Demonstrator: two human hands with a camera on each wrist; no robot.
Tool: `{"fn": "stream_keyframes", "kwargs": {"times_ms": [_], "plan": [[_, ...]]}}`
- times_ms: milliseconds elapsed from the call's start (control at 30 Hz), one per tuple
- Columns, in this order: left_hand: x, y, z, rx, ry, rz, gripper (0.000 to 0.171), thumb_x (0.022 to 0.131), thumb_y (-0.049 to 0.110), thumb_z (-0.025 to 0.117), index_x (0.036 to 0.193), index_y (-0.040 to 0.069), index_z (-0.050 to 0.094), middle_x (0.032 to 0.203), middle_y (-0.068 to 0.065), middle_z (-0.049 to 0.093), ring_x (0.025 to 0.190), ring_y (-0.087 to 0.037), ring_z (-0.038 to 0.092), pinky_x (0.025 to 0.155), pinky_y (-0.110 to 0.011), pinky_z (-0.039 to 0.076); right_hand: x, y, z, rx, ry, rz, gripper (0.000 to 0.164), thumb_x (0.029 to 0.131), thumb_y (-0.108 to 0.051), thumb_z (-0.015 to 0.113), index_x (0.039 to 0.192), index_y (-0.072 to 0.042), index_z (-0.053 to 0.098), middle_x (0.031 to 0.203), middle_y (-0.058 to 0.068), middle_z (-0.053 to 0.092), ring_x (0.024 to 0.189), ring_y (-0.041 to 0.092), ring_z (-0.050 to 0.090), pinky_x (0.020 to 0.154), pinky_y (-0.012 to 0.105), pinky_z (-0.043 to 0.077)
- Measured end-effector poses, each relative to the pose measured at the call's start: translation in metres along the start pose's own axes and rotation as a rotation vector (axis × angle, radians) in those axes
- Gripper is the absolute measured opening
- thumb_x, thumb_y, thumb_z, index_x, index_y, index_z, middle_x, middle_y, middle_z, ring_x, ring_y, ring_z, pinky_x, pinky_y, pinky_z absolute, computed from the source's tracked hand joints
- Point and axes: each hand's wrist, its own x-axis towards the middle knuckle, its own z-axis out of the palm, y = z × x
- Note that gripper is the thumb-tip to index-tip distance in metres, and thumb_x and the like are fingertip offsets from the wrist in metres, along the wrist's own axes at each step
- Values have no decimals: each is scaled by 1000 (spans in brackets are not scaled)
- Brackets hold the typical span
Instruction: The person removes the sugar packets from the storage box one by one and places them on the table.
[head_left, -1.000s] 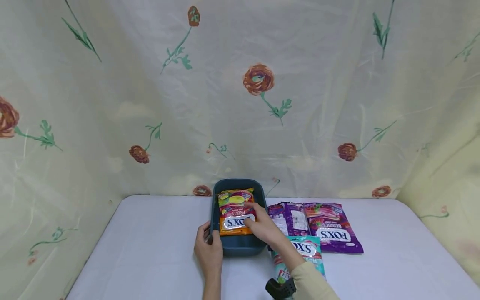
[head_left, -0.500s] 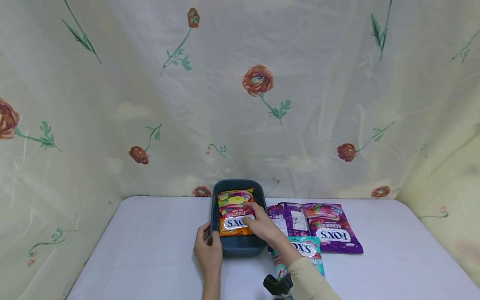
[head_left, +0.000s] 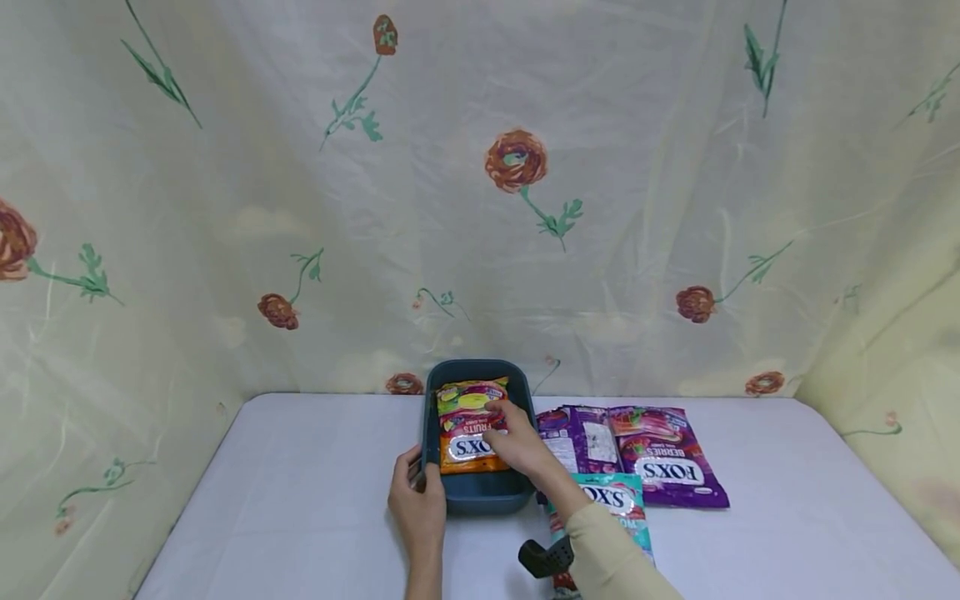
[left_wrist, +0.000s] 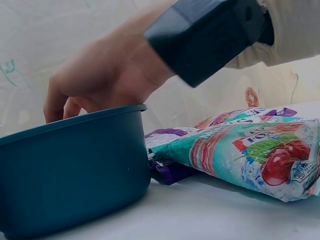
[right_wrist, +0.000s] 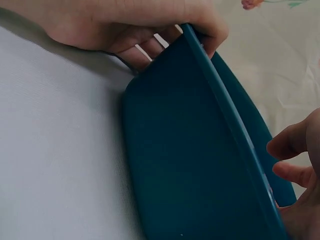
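A dark blue-green plastic tub [head_left: 483, 503] stands near the table's far edge. Inside it lies an orange-and-red FOX'S fruits candy bag [head_left: 459, 423]. My left hand [head_left: 420, 504] grips the tub's near left rim, thumb over the edge and fingers along the outer wall, as the right wrist view also shows. Reaching in over the right wall, my right hand [head_left: 521, 446] rests its thumb and index finger, held apart, on the bag. In the left wrist view the tub wall [left_wrist: 75, 170] hides the fingertips of my right hand [left_wrist: 107, 75].
Right of the tub lie purple FOX'S berries candy bags [head_left: 667, 458], partly overlapping. A teal FOX'S candy bag [head_left: 633, 508] lies nearer, partly under my right forearm. A flowered curtain [head_left: 600, 333] hangs behind the white table [head_left: 300, 483].
My right hand has shifted very slightly over the bag, and its wrist camera has moved a little left. The tub, the bags and my left hand keep their places.
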Motion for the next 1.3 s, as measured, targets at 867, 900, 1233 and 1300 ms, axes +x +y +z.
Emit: {"fn": "stream_keyframes", "kwargs": {"times_ms": [867, 900, 1233, 1300], "plan": [[-8, 6, -4, 47, -14, -53, 34, 83, 5, 52, 116, 7, 62, 117, -17, 64, 105, -30, 60, 91, -49, 51, 7, 5, 7, 2, -57, 40, 27, 88, -14, 55, 114, -5, 59, 139, 27, 39, 123, 40, 41, 107, 58, 32], [-8, 6, -4, 50, -15, -51, 34, 83, 5, 52, 116, 7, 62, 117, -17, 64, 105, -31, 60, 91, -49, 51, 6, 5, 7, -3, -62, 40, 27, 88, -14, 55, 113, -6, 59, 135, 25, 41, 116, 37, 45, 103, 56, 36], [-7, 9, 0, 61, -7, -40, 33, 83, 5, 52, 115, 5, 62, 116, -18, 64, 105, -32, 60, 90, -50, 51, 6, 4, 3, -15, -62, 25, 26, 88, -15, 55, 113, -8, 60, 138, 25, 36, 111, 35, 44, 101, 57, 37], [-7, 9, 1, 55, -3, -35, 33, 83, 4, 52, 114, 6, 63, 115, -18, 65, 104, -31, 60, 90, -49, 52, 6, 3, 2, -11, -60, 29, 27, 88, -16, 55, 114, -8, 60, 141, 25, 34, 113, 36, 43, 102, 58, 36]]}}
